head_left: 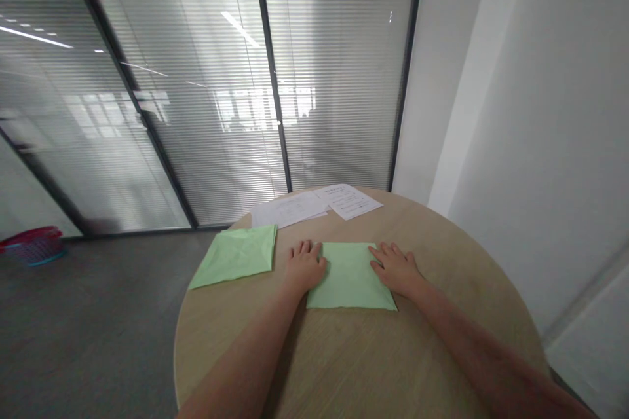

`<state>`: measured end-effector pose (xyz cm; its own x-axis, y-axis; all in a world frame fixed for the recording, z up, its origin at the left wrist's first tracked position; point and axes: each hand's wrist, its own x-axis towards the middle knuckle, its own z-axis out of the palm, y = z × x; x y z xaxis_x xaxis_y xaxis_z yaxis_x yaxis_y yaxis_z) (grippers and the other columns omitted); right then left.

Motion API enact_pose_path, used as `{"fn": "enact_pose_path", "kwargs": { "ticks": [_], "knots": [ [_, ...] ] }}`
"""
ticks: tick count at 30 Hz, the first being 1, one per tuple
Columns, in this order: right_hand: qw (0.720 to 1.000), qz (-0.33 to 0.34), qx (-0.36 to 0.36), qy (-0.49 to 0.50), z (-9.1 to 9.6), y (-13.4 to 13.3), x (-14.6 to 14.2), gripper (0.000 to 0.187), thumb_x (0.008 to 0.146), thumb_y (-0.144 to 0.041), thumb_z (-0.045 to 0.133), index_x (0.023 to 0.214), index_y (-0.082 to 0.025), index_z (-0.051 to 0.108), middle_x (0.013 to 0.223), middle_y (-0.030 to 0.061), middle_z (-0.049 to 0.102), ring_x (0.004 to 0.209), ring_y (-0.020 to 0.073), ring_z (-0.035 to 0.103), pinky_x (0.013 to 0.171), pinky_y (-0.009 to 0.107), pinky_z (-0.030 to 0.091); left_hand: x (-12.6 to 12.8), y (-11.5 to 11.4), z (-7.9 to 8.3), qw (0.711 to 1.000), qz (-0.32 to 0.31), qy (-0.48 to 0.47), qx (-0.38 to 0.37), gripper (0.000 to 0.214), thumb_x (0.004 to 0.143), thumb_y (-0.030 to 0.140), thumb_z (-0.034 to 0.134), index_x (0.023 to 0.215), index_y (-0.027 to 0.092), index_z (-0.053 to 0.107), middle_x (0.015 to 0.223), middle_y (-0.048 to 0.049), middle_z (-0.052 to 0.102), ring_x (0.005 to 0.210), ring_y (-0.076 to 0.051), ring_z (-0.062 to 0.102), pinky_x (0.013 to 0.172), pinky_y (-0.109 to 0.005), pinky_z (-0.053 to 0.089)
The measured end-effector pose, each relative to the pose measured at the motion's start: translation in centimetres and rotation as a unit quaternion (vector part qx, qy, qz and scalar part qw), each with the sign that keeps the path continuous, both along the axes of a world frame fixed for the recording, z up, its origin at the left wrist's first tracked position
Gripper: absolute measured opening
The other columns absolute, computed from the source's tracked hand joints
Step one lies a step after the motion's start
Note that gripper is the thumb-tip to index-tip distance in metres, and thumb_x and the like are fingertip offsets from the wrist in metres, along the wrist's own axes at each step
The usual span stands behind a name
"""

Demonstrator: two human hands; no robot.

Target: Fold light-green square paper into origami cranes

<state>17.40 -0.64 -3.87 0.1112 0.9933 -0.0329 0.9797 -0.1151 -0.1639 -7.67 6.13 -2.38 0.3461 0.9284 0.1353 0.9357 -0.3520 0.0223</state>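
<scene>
A light green folded cloth lies flat on the round wooden table in front of me. My left hand rests on its left edge, palm down with the fingers spread, partly on the tabletop. On the opposite edge lies my right hand, also flat with fingers apart. Both hands touch the cloth without gripping it. To the left of my left hand sits another green folded cloth, reaching to the table's left rim; its layers show along the right side.
Printed paper sheets lie at the far side of the table. Behind it stands a glass partition with blinds, and a white wall is on the right. A red and blue plastic basket stands on the grey floor at far left.
</scene>
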Motion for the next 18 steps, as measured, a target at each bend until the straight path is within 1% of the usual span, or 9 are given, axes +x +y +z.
{"fn": "enact_pose_path", "kwargs": {
  "ticks": [2,5,7,11,14,18],
  "knots": [
    [1.000,-0.001,-0.001,-0.001,-0.02,-0.01,-0.13,0.057,0.104,-0.044,0.030,0.159,-0.029,0.036,0.168,0.0094,0.028,0.155,0.0363,0.020,0.116,0.070,0.017,0.03,0.07,-0.07,1.000,0.012,-0.002,0.007,0.058,0.101,0.047,0.031,0.150,0.021,0.048,0.159,-0.0162,0.044,0.147,-0.034,0.037,0.118,-0.053,0.027],
    [1.000,-0.002,0.004,-0.002,-0.08,-0.07,-0.23,0.058,0.104,-0.044,0.030,0.160,-0.028,0.035,0.169,0.0090,0.027,0.155,0.0358,0.021,0.116,0.070,0.017,0.05,0.10,0.04,1.000,0.023,-0.002,0.011,0.058,0.099,0.047,0.036,0.149,0.020,0.050,0.157,-0.0179,0.045,0.146,-0.034,0.037,0.118,-0.051,0.027],
    [1.000,-0.002,0.006,-0.001,-0.05,-0.16,-0.23,0.058,0.104,-0.044,0.031,0.159,-0.028,0.035,0.168,0.0090,0.027,0.155,0.0354,0.021,0.117,0.070,0.017,0.01,0.10,0.18,1.000,0.020,-0.003,0.011,0.058,0.097,0.045,0.040,0.149,0.022,0.050,0.159,-0.0185,0.042,0.148,-0.036,0.035,0.117,-0.053,0.028],
    [1.000,0.004,0.005,0.006,0.23,-0.32,-0.10,0.059,0.102,-0.046,0.036,0.158,-0.028,0.039,0.168,0.0105,0.030,0.155,0.0356,0.020,0.117,0.068,0.017,-0.23,0.05,0.38,1.000,-0.012,0.005,0.000,0.057,0.094,0.040,0.044,0.150,0.028,0.050,0.164,-0.0148,0.036,0.151,-0.037,0.029,0.117,-0.059,0.026],
    [1.000,0.016,0.002,0.012,0.38,-0.31,0.11,0.059,0.101,-0.046,0.039,0.157,-0.029,0.040,0.168,0.0105,0.028,0.156,0.0354,0.018,0.117,0.068,0.017,-0.43,0.04,0.46,0.999,-0.034,0.012,-0.008,0.058,0.094,0.038,0.043,0.151,0.027,0.047,0.164,-0.0152,0.035,0.152,-0.037,0.029,0.117,-0.059,0.025],
    [1.000,0.024,0.000,0.018,0.30,-0.09,0.32,0.058,0.101,-0.044,0.039,0.157,-0.031,0.039,0.168,0.0094,0.027,0.156,0.0354,0.017,0.118,0.068,0.015,-0.47,0.17,0.55,0.999,-0.032,0.021,-0.020,0.059,0.097,0.040,0.039,0.155,0.026,0.042,0.164,-0.0164,0.035,0.152,-0.036,0.029,0.118,-0.060,0.024]
  ]
}}
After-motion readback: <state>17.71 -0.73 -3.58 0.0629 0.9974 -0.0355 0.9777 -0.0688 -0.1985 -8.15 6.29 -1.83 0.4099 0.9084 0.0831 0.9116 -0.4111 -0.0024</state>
